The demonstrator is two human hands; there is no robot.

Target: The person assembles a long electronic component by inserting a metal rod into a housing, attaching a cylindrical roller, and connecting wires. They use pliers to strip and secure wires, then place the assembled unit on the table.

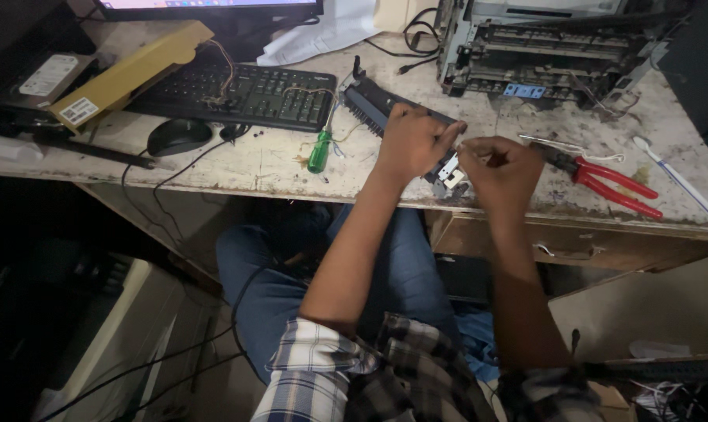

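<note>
A long black printer part (pixel 373 104) lies slantwise on the worn worktop, its near end at the table's front edge. My left hand (pixel 411 141) grips that near end from above. My right hand (pixel 501 166) is closed right beside it, pinching something small at the white piece (pixel 448 167) on the part's end; what the fingers hold is too small to tell.
A green-handled screwdriver (pixel 319 151) lies left of the part. Red-handled pliers (pixel 604 178) and a toothbrush (pixel 677 177) lie to the right. A black keyboard (pixel 236 92), a mouse (pixel 178 135), a yellow box (pixel 127 74) and an opened printer (pixel 549 47) fill the back.
</note>
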